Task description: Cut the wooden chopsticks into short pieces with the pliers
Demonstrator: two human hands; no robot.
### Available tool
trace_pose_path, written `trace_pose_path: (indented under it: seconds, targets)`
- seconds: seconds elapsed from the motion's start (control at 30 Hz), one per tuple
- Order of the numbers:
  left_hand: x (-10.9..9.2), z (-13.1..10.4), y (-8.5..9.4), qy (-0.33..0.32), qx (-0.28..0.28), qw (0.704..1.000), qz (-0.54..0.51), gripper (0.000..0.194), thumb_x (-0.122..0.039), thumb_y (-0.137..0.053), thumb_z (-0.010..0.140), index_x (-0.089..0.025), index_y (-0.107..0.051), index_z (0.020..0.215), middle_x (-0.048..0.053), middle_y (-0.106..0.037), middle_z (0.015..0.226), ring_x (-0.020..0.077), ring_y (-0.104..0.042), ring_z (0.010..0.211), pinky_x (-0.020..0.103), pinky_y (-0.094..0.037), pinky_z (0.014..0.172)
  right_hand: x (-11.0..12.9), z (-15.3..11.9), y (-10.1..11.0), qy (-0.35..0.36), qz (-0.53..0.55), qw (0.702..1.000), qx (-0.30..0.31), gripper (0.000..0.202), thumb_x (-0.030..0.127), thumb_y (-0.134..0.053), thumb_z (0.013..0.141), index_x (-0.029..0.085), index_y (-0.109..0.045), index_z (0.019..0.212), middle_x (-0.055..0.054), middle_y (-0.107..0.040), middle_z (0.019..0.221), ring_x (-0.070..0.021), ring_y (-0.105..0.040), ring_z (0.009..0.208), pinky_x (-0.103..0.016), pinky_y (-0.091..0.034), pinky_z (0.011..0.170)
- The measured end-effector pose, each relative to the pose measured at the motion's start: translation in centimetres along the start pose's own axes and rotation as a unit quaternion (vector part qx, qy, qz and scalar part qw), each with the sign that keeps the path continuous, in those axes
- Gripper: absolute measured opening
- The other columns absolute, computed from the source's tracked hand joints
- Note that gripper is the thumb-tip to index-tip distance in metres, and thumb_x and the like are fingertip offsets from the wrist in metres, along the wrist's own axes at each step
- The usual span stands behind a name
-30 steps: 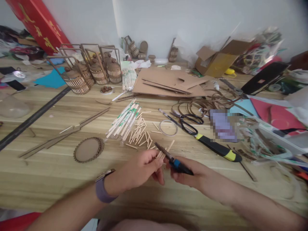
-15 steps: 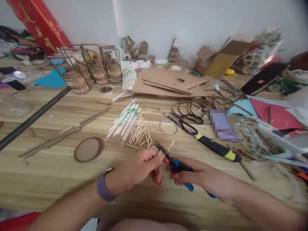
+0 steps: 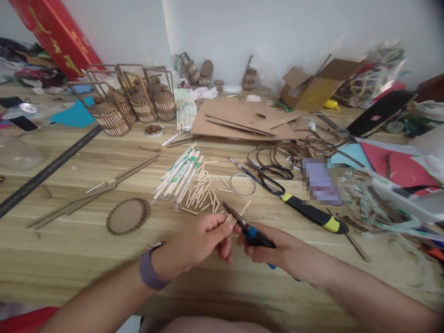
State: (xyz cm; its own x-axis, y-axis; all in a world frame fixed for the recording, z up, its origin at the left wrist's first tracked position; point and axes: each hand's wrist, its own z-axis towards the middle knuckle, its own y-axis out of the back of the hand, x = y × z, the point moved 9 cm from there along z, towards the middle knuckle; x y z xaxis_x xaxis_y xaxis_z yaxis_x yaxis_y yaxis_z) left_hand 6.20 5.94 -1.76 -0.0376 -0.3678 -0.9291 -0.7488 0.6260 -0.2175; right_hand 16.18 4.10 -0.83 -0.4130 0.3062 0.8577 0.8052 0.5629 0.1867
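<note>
My left hand (image 3: 211,236), wearing a watch with a purple band (image 3: 151,267), is closed on a few thin wooden sticks (image 3: 230,219) whose ends poke up past the fingers. In my right hand (image 3: 267,247) are blue-and-black handled pliers or cutters (image 3: 255,235), their dark jaws lying across the sticks. One stick (image 3: 246,206) juts up to the right beyond the jaws. Just past the hands lies a scatter of short cut stick pieces (image 3: 201,194). Behind them is a bundle of wrapped chopsticks (image 3: 180,173). A round corrugated cardboard disc (image 3: 127,216) rests to the left.
Black scissors (image 3: 274,180) and a black-and-yellow handled tool (image 3: 312,212) lie to the right beside a clear ring (image 3: 243,184). Several small slatted baskets (image 3: 144,108) stand at the back left. Cardboard sheets (image 3: 243,118), coiled strips (image 3: 277,152) and a box (image 3: 315,88) sit farther back.
The handles of the tool in my right hand have drawn closer together as the fingers squeezed. Both hands have otherwise barely moved.
</note>
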Motion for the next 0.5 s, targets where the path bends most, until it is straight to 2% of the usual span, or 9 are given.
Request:
trace_pose_path:
  seconds: [0.1, 0.17, 0.27, 0.3, 0.37, 0.43, 0.5]
  targets:
    - [-0.7, 0.0, 0.7, -0.028, -0.021, 0.999, 0.007, 0.040, -0.054, -0.051, 0.087, -0.015, -0.055, 0.087, -0.005, -0.050, 0.053, 0.0112, -0.054, 0.053, 0.025, -0.043, 0.061, 0.1, -0.2, 0.3, 0.006, 0.049, 0.999, 0.000, 0.016, 0.030, -0.058, 0.076, 0.019, -0.057, 0.088, -0.002, -0.060, 0.088, -0.0171, -0.052, 0.081, -0.028, -0.040, 0.068]
    - [-1.0, -0.1, 1.4, -0.035, -0.046, 0.998, 0.004, 0.036, -0.050, -0.048, 0.089, -0.015, -0.055, 0.089, -0.006, -0.048, 0.053, 0.0111, -0.052, 0.052, 0.025, -0.044, 0.060, -0.2, -0.3, 0.9, 0.004, 0.068, 0.997, -0.026, 0.018, 0.033, -0.058, 0.076, 0.019, -0.058, 0.089, -0.004, -0.062, 0.089, -0.0193, -0.055, 0.083, -0.030, -0.042, 0.069]
    - [-1.2, -0.1, 2.5, -0.035, -0.091, 0.994, 0.047, 0.033, -0.047, -0.044, 0.092, -0.016, -0.055, 0.091, -0.006, -0.047, 0.053, 0.0114, -0.050, 0.051, 0.024, -0.043, 0.057, -0.4, -0.6, 3.6, 0.030, 0.000, 0.988, -0.152, 0.026, 0.043, -0.055, 0.080, 0.019, -0.059, 0.091, -0.006, -0.063, 0.087, -0.0226, -0.058, 0.081, -0.034, -0.045, 0.072]
    - [-1.2, -0.1, 2.6, -0.030, -0.096, 0.991, 0.085, 0.033, -0.046, -0.042, 0.093, -0.017, -0.055, 0.090, -0.006, -0.048, 0.053, 0.0117, -0.050, 0.052, 0.024, -0.042, 0.057, 0.1, -0.8, 4.7, 0.055, -0.051, 0.975, -0.210, 0.028, 0.044, -0.053, 0.082, 0.019, -0.058, 0.094, -0.007, -0.064, 0.090, -0.0237, -0.058, 0.084, -0.036, -0.045, 0.075]
    - [-1.1, -0.1, 2.4, -0.012, -0.081, 0.981, 0.176, 0.033, -0.045, -0.039, 0.094, -0.017, -0.056, 0.088, -0.005, -0.051, 0.054, 0.0120, -0.050, 0.053, 0.023, -0.040, 0.057, 1.9, -1.3, 6.0, 0.134, -0.168, 0.930, -0.299, 0.025, 0.039, -0.051, 0.086, 0.020, -0.056, 0.101, -0.011, -0.064, 0.105, -0.0262, -0.059, 0.097, -0.039, -0.044, 0.085]
    - [-0.9, -0.1, 1.8, 0.004, -0.053, 0.966, 0.253, 0.034, -0.043, -0.035, 0.096, -0.018, -0.056, 0.089, -0.004, -0.052, 0.055, 0.0123, -0.050, 0.053, 0.023, -0.038, 0.057, 3.8, -1.5, 5.5, 0.223, -0.261, 0.883, -0.319, 0.021, 0.029, -0.050, 0.088, 0.021, -0.053, 0.107, -0.013, -0.060, 0.122, -0.0276, -0.054, 0.113, -0.041, -0.041, 0.095]
    - [-1.1, -0.2, 1.4, -0.004, -0.045, 0.948, 0.315, 0.033, -0.040, -0.033, 0.097, -0.019, -0.057, 0.087, -0.003, -0.053, 0.056, 0.0138, -0.053, 0.056, 0.024, -0.038, 0.058, 4.6, -0.9, 4.2, 0.268, -0.320, 0.861, -0.290, 0.021, 0.023, -0.049, 0.088, 0.021, -0.053, 0.108, -0.014, -0.061, 0.122, -0.0280, -0.054, 0.115, -0.042, -0.042, 0.094]
